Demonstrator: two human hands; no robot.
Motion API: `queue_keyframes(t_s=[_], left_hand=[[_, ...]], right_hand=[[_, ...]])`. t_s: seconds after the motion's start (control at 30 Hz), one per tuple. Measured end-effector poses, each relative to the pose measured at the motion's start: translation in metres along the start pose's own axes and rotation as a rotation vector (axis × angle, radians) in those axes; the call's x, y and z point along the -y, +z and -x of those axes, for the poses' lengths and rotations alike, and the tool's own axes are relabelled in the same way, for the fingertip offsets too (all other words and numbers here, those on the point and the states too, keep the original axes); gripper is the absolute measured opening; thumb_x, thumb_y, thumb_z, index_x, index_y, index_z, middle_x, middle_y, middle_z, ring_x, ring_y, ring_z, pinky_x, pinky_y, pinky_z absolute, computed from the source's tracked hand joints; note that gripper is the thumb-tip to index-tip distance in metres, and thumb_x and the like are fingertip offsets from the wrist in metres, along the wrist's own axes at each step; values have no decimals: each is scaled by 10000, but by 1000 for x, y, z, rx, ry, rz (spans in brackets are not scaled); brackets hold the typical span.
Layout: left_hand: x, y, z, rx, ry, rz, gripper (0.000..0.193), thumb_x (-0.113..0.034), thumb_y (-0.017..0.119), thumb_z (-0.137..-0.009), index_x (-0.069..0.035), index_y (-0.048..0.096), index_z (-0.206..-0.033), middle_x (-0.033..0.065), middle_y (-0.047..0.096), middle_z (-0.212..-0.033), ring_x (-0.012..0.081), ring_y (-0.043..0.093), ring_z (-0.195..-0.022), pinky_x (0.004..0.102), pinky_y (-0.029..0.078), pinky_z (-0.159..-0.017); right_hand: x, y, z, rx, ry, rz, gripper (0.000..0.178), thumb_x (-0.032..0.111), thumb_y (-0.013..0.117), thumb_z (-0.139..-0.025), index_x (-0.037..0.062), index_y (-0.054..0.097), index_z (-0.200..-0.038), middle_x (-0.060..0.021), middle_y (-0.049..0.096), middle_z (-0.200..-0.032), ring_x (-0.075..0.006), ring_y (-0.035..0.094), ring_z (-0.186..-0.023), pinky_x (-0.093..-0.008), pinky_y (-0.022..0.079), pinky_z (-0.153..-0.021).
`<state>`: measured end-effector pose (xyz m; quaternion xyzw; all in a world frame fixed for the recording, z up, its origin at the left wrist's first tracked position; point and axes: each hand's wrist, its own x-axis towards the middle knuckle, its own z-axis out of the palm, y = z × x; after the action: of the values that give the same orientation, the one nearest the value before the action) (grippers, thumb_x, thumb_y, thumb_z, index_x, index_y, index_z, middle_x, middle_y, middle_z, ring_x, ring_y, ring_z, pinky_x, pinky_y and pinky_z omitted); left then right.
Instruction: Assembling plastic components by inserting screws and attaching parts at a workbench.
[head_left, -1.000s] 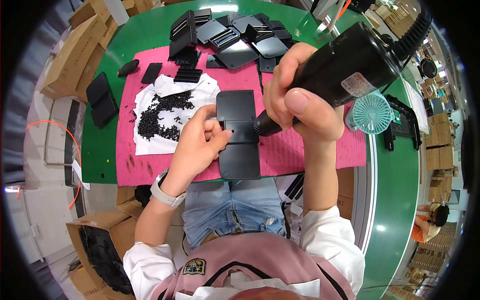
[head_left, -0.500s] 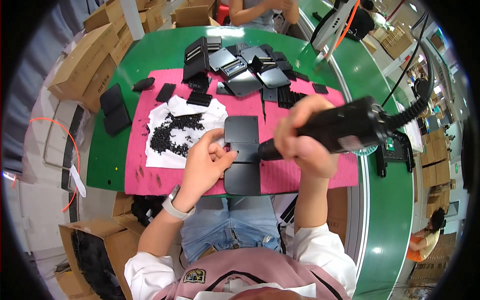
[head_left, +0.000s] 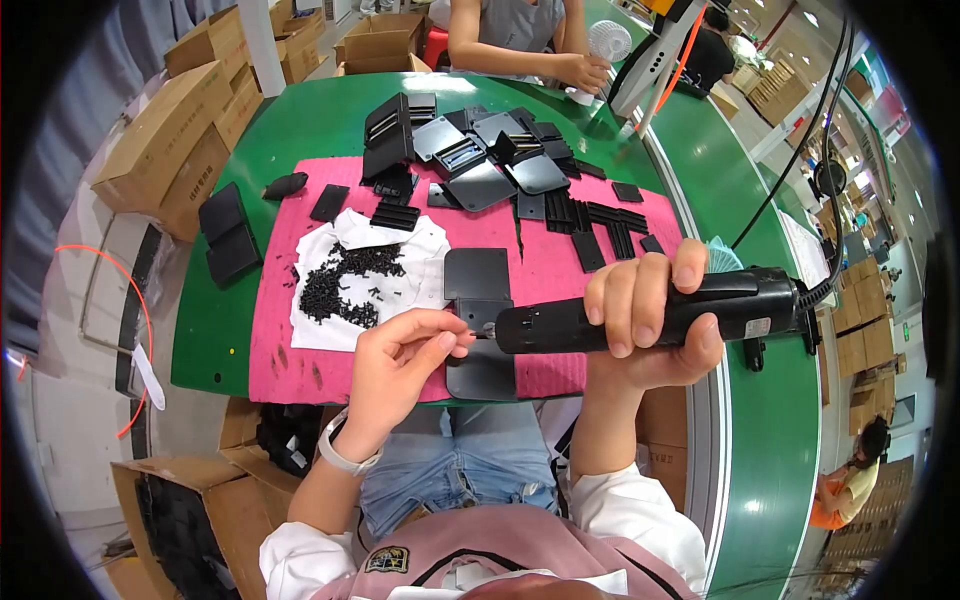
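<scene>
My right hand is wrapped round a black electric screwdriver, which lies level with its bit toward the left. At the bit's end the thumb and fingers of my left hand are pinched together; whatever they hold is too small to make out. Below the screwdriver, a black flat folding bracket rests on the pink mat, its middle partly covered by the tool and my fingers. A heap of small black screws is spread over a white cloth to the left.
Black plates and bars are piled at the mat's far side. Another dark folded bracket lies on the green table at left. The screwdriver's cable runs up at right. Across the table, a person's hand is near a small white fan.
The screwdriver has swung up from the bracket to a level pose, its bit now at my left fingertips. My left hand has let go of the bracket and closed into a pinch.
</scene>
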<state>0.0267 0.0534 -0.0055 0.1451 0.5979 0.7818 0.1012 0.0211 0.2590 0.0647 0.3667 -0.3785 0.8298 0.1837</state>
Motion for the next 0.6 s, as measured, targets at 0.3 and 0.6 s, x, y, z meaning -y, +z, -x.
queue_keyframes(t_s=[0.3,0.6], left_hand=[[-8,-5,5,122,-84,-53,147,-26,582,-891,52,587,-1016,114,673,-920,144,658,-857,244,514,-757],[-3,-7,5,136,-48,-96,117,56,655,-789,38,631,-903,82,675,-883,106,642,-806,226,516,-728]], right_hand=[[-9,-2,8,-41,65,-162,304,276,578,-812,87,444,-1008,-21,494,-597,-142,465,-448,-326,412,-555],[-7,7,9,-99,200,-100,306,277,587,-798,86,454,-997,-23,486,-585,-143,457,-433,-327,413,-535]])
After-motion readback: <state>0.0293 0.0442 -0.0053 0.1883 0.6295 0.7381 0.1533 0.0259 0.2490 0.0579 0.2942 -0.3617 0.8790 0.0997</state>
